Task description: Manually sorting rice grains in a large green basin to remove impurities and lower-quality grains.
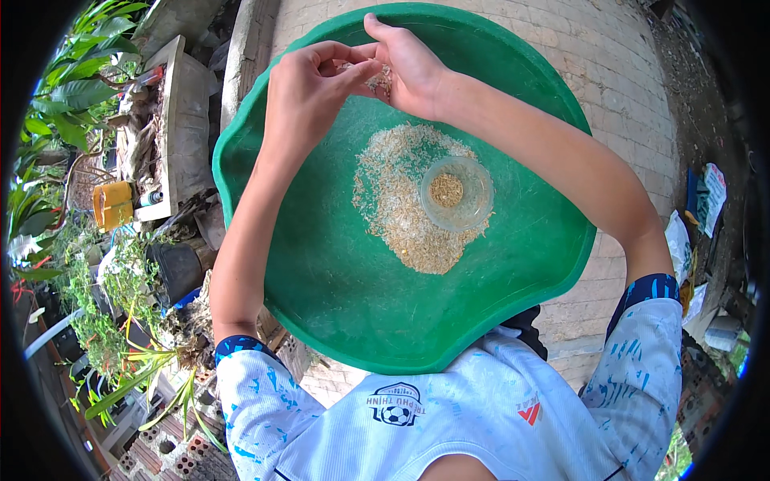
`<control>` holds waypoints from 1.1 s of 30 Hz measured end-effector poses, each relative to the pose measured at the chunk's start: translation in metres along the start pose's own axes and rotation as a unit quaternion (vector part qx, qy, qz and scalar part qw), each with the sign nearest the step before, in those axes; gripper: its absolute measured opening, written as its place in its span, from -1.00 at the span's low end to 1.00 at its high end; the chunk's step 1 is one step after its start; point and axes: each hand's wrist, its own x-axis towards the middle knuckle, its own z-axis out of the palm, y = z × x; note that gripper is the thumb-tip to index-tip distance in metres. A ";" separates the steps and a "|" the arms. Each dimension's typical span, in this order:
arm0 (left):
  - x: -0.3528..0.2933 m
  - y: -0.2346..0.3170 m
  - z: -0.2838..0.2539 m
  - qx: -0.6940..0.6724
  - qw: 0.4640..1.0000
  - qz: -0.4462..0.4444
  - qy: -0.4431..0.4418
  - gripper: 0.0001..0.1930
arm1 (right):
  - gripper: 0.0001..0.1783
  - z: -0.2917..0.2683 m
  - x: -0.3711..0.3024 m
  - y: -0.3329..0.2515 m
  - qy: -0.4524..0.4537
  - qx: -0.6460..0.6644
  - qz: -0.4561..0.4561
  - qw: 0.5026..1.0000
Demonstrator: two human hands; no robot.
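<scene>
- 1 big green plastic tray (pixel 345 329), 1 loose grain pile (pixel 413 228) around mid-tray
- 1 clear tub (pixel 482 207) on the pile, toward the tray's right edge, bit of grain (pixel 447 191) inside
- right hand (pixel 411 74) by the far edge, cupped open under 1 little grain heap (pixel 378 82)
- left hand (pixel 309 86) at that heap, can't tell if it's pinching any

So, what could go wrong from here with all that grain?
The loose grain in the right hand might slip off the palm as the left hand picks at it.

The clear cup sits on the grain pile, so a bump could tip it and mix its contents in.

Both hands are near the far rim of the green tray, so some might scatter onto the paving.
</scene>
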 end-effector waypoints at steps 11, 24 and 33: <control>0.002 -0.001 0.004 0.030 0.999 -0.005 -0.011 -0.77 | -0.36 -0.002 0.005 0.002 0.008 -0.024 0.010 1.000; 0.017 -0.011 -0.030 -0.478 0.834 -0.222 -0.163 -0.78 | -0.22 -0.003 0.009 -0.001 -0.031 0.009 -0.010 0.999; 0.020 -0.010 -0.030 -0.490 0.851 -0.153 -0.115 -0.62 | -0.40 -0.002 0.005 -0.001 -0.010 0.012 -0.006 1.000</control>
